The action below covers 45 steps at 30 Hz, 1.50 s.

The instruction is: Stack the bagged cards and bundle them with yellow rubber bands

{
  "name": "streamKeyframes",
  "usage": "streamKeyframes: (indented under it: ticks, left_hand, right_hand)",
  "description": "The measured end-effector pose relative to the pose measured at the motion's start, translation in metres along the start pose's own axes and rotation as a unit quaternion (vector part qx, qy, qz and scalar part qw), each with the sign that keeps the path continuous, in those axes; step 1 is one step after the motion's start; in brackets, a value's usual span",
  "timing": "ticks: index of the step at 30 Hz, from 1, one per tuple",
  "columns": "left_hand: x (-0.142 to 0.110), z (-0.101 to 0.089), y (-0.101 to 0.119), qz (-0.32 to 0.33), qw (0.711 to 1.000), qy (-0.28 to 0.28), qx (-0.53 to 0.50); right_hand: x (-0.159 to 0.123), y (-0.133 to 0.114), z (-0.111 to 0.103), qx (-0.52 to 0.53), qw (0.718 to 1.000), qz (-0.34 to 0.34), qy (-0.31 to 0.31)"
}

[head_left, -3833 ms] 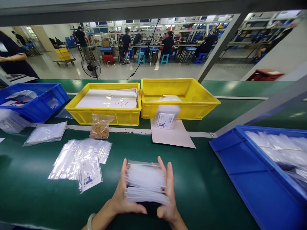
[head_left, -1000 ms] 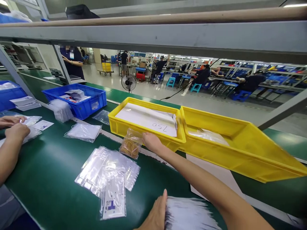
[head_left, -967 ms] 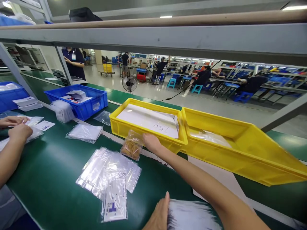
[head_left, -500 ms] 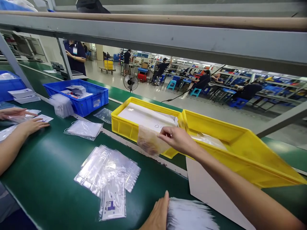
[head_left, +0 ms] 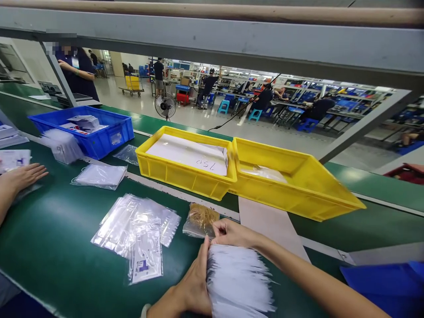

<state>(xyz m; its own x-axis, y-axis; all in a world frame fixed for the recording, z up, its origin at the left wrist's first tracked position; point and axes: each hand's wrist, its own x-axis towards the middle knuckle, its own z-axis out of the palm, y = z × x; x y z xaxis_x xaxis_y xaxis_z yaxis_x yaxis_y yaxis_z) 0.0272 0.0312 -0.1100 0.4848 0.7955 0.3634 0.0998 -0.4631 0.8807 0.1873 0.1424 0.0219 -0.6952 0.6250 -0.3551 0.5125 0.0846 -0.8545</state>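
Observation:
My left hand [head_left: 195,280] is wrapped against the left side of a thick stack of thin white sheets [head_left: 240,278], its thumb pointing up; most of its fingers are hidden. My right hand [head_left: 235,232] is closed at the corner of a clear zip bag of tan rubber bands [head_left: 201,217], just beyond the stack. The bag rests on the green table. Both hands nearly touch near the stack's far left corner. To the left lie fanned clear plastic sleeves [head_left: 132,221], the top one with a printed white card [head_left: 145,260] inside.
Two yellow bins [head_left: 185,179] stand behind the hands, one holding white paper. A blue bin [head_left: 115,132], a bagged white bundle [head_left: 99,175] and a stack of clear cases [head_left: 62,145] sit left. A co-worker's hand [head_left: 26,176] reaches in at far left. A metal beam [head_left: 212,39] crosses above.
My right hand has brought the bag of rubber bands down from in front of the yellow bin onto the table, close to my left hand. The view has shifted to the right.

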Motion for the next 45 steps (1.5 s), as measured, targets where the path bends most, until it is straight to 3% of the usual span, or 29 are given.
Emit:
streamKeyframes:
  ticks: [7, 14, 26, 35, 45]
  left_hand:
    - [0.011, -0.007, 0.019, 0.058, 0.997, 0.034, -0.024]
    - [0.018, -0.011, 0.029, 0.076, 0.995, 0.051, -0.048]
    - [0.011, -0.008, 0.021, 0.042, 0.997, 0.032, -0.047]
    - [0.022, -0.019, 0.043, 0.059, 0.997, 0.036, -0.033]
    - [0.02, -0.02, 0.045, 0.057, 0.998, 0.032, -0.017]
  right_hand:
    - [0.01, 0.012, -0.008, 0.097, 0.991, 0.014, -0.089]
    - [0.009, 0.005, -0.015, 0.127, 0.985, 0.024, -0.112]
    - [0.008, -0.001, -0.014, 0.081, 0.99, 0.032, -0.113]
    - [0.007, 0.007, -0.015, 0.077, 0.99, 0.052, -0.102]
    - [-0.004, -0.012, -0.021, -0.062, 0.992, 0.035, -0.107]
